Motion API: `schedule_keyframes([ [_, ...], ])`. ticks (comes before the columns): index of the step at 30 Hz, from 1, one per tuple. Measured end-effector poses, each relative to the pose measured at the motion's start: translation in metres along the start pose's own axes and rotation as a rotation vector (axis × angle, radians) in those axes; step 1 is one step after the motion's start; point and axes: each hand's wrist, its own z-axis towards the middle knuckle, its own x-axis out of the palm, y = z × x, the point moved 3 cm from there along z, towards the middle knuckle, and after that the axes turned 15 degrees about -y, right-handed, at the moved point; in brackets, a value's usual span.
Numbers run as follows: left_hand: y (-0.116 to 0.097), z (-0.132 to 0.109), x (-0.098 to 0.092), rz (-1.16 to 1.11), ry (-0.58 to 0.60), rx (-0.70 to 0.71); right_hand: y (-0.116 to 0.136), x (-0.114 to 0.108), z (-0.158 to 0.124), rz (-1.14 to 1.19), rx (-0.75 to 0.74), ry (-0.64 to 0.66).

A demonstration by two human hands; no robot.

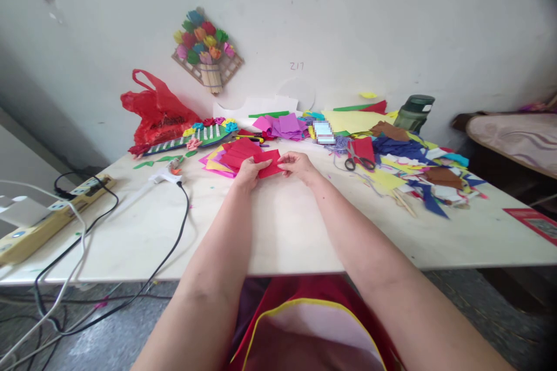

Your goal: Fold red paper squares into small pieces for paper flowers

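Between my two hands is a small piece of red paper point(268, 166), held just above the table. My left hand point(249, 174) is closed on its left side, thumb lying across the top. At the right edge, the fingertips of my right hand point(296, 166) pinch the same piece. Right behind and to the left of my left hand lies a fanned stack of red sheets point(237, 153), with yellow and pink sheets point(213, 163) showing underneath. Scissors point(360, 161) with dark handles rest to the right of my right hand, by another red piece point(364, 148).
A white glue gun point(165, 176) with a black cord lies at left, near a power strip point(56, 217). Behind stand a red plastic bag point(159, 110) and purple sheets point(282, 126). Paper scraps point(429, 174) and a green bottle point(415, 113) are at right. The table's front edge point(296, 273) is close.
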Motion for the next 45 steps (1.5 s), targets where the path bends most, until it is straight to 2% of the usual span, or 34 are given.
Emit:
schedule_keyframes([
  [3,0.001,0.002,-0.001,-0.032,-0.041,0.034,0.002,-0.002,0.0,0.056,0.035,-0.034],
  [6,0.002,0.005,-0.001,-0.072,-0.067,0.065,0.0,-0.005,0.002,0.091,0.141,-0.058],
  [11,0.002,0.004,0.004,-0.104,-0.052,0.103,-0.007,0.0,0.001,0.069,0.24,0.027],
  [20,0.009,0.002,0.009,-0.069,0.015,0.075,-0.011,0.004,0.001,0.026,0.162,-0.086],
  [30,0.004,-0.001,0.008,-0.019,-0.003,0.027,-0.007,0.0,0.002,-0.019,0.106,-0.115],
  [35,0.004,-0.002,0.012,-0.061,0.034,-0.002,-0.009,0.002,0.002,0.023,0.095,-0.186],
  [41,0.007,0.001,0.012,-0.067,-0.054,0.036,-0.011,0.01,-0.001,0.008,0.123,-0.298],
  [45,0.01,0.004,0.01,-0.056,-0.096,0.065,-0.014,0.014,-0.001,-0.011,0.122,-0.296],
])
